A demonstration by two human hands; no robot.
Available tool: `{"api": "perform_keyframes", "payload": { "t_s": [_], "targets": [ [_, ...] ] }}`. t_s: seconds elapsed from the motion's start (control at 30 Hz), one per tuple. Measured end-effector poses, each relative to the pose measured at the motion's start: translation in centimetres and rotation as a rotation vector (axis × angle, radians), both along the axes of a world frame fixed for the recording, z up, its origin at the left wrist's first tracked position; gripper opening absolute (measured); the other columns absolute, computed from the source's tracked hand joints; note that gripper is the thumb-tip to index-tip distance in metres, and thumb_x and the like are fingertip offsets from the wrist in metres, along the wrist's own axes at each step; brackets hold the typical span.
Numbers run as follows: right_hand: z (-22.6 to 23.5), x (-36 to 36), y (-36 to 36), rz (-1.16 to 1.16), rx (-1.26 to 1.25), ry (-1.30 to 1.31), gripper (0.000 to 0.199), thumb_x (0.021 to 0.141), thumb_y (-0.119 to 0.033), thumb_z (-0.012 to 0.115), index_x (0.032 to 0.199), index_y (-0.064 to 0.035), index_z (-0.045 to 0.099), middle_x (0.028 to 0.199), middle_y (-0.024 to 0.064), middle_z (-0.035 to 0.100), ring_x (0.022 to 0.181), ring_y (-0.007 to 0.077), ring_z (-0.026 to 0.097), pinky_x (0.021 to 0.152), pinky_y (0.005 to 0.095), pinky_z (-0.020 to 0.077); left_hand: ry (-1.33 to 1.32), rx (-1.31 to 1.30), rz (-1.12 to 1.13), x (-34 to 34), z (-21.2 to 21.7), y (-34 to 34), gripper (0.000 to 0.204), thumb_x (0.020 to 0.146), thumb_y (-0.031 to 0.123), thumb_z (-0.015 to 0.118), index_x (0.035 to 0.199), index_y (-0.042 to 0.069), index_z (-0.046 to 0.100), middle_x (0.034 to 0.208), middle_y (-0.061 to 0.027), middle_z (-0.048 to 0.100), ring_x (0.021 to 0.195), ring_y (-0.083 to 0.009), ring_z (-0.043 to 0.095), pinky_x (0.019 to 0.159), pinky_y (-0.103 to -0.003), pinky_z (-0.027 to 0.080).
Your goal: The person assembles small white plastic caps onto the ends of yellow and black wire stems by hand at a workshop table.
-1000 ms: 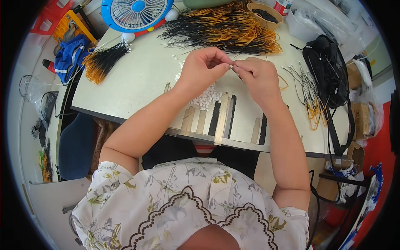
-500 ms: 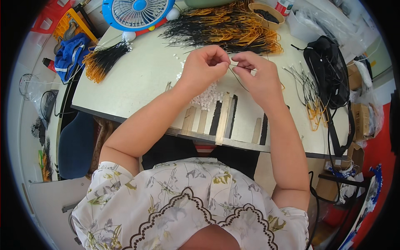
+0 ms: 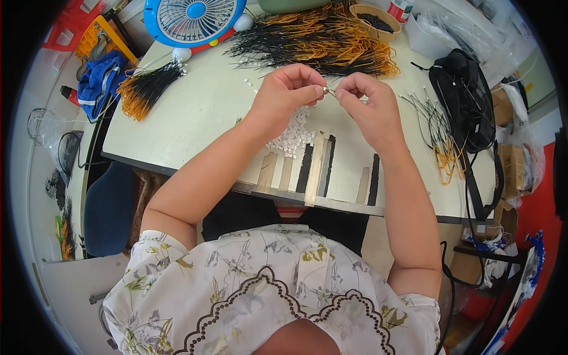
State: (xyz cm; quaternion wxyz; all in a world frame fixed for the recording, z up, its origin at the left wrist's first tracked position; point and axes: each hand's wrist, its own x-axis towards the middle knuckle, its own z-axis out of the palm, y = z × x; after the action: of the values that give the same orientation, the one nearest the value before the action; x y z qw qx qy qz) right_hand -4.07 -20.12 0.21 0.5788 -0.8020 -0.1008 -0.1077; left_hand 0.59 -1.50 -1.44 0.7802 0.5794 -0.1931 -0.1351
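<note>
Above the middle of the table, my left hand pinches a tiny white piece, apparently a connector housing, between thumb and forefinger. Facing it, my right hand is closed on a thin dark wire, whose end meets the white piece or lies right beside it; which of these I cannot tell. Most of the wire is hidden by the right hand. Below my left hand, a heap of small white connector housings lies loose on the table.
Black-and-orange wires form a large pile at the back, with a bundle at left and loose ones at right. A blue fan stands back left, a black bag right. Tape strips line the front edge.
My fingertips have come slightly closer together, and the white piece now shows between them. The length of dark wire that hung below my right hand is no longer visible.
</note>
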Motion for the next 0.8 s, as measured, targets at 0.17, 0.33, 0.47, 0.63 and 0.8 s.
{"api": "perform_keyframes", "payload": {
  "t_s": [0.17,0.33,0.47,0.63,0.8],
  "targets": [
    [0.19,-0.09,0.09,-0.004,-0.026,0.023,0.009,0.083,-0.009,0.064,0.084,0.0003,0.063,0.076,-0.0017,0.058,0.076,0.0081,0.051,0.071,0.0238,0.0433,0.029,-0.021,0.003,-0.07,0.01,-0.04,0.013,0.085,0.001,0.068,0.097,0.001,0.065,0.088,-0.0040,0.067,0.080,-0.0108,0.061,0.072,-0.026,0.049],
    [-0.11,-0.02,0.12,-0.016,-0.020,0.015,0.009,0.083,-0.008,0.064,0.083,0.0002,0.063,0.076,-0.0014,0.058,0.075,0.0079,0.051,0.070,0.0237,0.0433,0.040,-0.009,0.006,-0.19,0.12,-0.12,0.012,0.084,0.000,0.068,0.096,0.002,0.065,0.089,-0.0037,0.067,0.079,-0.0105,0.061,0.073,-0.026,0.049],
    [-0.18,-0.01,0.20,-0.031,-0.034,0.010,0.009,0.083,-0.009,0.064,0.083,0.0004,0.063,0.076,-0.0009,0.059,0.073,0.0078,0.051,0.069,0.0240,0.0436,-0.013,0.031,0.029,-0.12,0.01,-0.12,0.013,0.084,-0.001,0.069,0.095,0.002,0.065,0.088,-0.0034,0.067,0.080,-0.0094,0.061,0.072,-0.024,0.049],
    [-0.09,-0.15,0.32,-0.054,-0.060,-0.007,0.011,0.083,-0.010,0.065,0.083,0.0006,0.063,0.075,-0.0008,0.060,0.073,0.0078,0.052,0.068,0.0245,0.0440,-0.070,0.080,0.060,-0.30,0.12,-0.32,0.011,0.083,0.000,0.070,0.094,0.002,0.066,0.088,-0.0026,0.067,0.080,-0.0077,0.061,0.072,-0.023,0.049],
    [-0.39,0.05,0.24,-0.046,-0.051,-0.022,0.011,0.083,-0.010,0.065,0.083,0.0006,0.063,0.074,-0.0009,0.059,0.073,0.0081,0.052,0.069,0.0245,0.0441,-0.147,0.106,0.082,-0.23,-0.01,-0.37,0.009,0.083,-0.001,0.070,0.092,0.002,0.066,0.087,-0.0023,0.067,0.079,-0.0071,0.061,0.073,-0.022,0.049]
  ]
}}
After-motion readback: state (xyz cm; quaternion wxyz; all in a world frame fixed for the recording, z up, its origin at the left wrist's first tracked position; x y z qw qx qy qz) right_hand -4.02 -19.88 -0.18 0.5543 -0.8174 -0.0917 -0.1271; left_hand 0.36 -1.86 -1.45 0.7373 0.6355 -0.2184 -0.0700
